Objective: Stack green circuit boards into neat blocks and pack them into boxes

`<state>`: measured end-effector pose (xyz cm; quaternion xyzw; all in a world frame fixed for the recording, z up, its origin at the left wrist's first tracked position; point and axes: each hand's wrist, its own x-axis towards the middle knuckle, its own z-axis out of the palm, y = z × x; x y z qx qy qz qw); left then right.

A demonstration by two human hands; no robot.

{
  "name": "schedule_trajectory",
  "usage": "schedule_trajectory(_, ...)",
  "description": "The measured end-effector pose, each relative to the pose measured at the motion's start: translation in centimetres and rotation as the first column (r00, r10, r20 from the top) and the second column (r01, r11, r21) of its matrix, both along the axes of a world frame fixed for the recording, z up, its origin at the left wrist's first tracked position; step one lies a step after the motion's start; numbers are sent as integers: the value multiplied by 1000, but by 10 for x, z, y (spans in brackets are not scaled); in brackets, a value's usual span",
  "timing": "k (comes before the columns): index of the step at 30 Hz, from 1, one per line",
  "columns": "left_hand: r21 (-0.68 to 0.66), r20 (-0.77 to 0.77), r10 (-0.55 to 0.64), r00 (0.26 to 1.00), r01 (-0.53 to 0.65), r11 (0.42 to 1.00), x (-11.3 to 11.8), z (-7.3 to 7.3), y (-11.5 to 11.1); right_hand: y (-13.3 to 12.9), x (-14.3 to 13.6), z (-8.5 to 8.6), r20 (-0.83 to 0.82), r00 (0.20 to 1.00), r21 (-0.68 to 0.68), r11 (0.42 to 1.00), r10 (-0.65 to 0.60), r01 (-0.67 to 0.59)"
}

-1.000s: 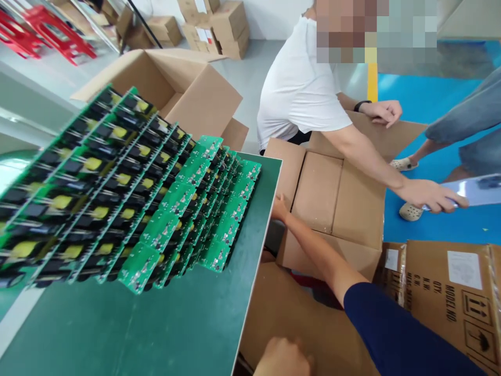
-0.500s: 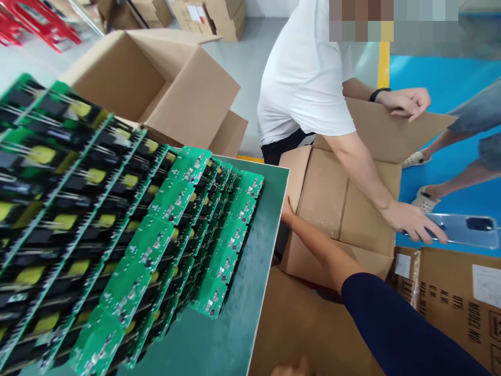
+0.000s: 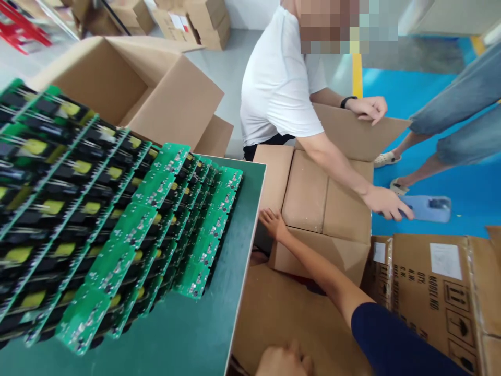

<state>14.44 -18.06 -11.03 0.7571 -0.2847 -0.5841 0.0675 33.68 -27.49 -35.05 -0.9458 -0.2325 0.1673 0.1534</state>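
My right hand (image 3: 274,224), at the end of a dark blue sleeve, lies with fingers spread on the left flap of an open cardboard box (image 3: 305,188), close to the table edge. At the bottom edge, my left hand (image 3: 284,361) is partly cut off. Its fingers are curled over a brown cardboard surface (image 3: 297,308), and whatever may be inside them is hidden. Left of both hands, rows of green circuit boards (image 3: 117,261) with black and yellow components stand on a green table (image 3: 164,334).
Across the open box leans a co-worker in a white shirt (image 3: 274,78), holding a phone (image 3: 426,208). A large open carton (image 3: 176,99) stands behind the table. Printed cartons (image 3: 415,282) are at right. Another person's legs (image 3: 450,125) show on the blue floor.
The view has shifted, so most things sit further left. My right hand's fingers, mostly hidden by the table edge before, now show spread on the flap. More of my left hand is visible.
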Motion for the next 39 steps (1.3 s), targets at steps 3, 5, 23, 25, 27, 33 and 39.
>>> schedule_trajectory(3,-14,14,-78,997,78,997,12,15,0,-26,-30,9,28,997,-43,996,-73,74)
schedule_trajectory(5,2,33,-110,993,110,994,16,23,1,-58,-47,15,45,985,-89,982,-164,167)
schedule_trajectory(23,-80,283,-89,955,116,990,4,45,6,-187,-98,39,5,942,-340,886,-335,316)
schedule_trajectory(25,-79,302,-103,948,132,988,2,44,6,-191,-106,42,7,940,-335,885,-340,322)
schedule_trajectory(27,-79,325,-116,938,150,986,0,43,5,-194,-113,47,13,940,-326,887,-341,326)
schedule_trajectory(33,-96,387,-142,911,193,976,-4,39,4,-202,-118,64,36,948,-302,901,-316,311)
schedule_trajectory(39,-159,439,-155,885,246,956,-11,42,1,-215,-121,84,95,957,-286,913,-274,290)
